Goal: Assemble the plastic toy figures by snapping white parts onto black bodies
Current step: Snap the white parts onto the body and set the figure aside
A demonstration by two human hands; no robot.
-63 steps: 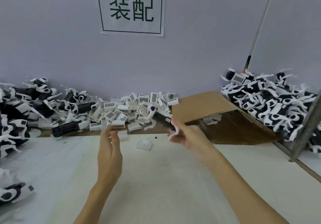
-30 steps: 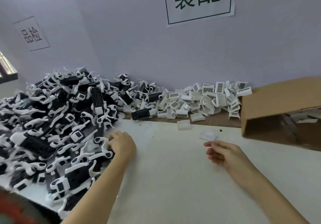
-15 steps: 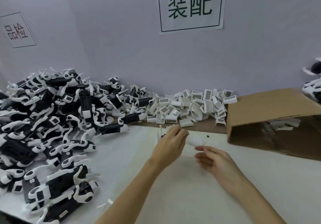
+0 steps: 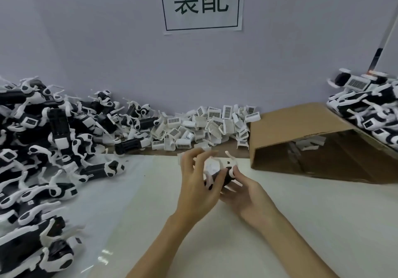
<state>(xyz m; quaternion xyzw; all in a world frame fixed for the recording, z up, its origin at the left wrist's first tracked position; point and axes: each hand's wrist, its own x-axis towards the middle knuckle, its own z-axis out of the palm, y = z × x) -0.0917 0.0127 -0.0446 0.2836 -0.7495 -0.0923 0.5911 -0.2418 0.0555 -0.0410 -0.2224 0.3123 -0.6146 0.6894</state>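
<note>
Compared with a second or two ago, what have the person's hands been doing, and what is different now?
The left hand went to the heap of black-and-white plastic toy figures at the left, then came back to the middle. Now both hands hold one black toy body with white parts above the white table; the right hand, empty a second ago, grips it too. The small white barcoded parts and brown cardboard box lie unchanged.
</note>
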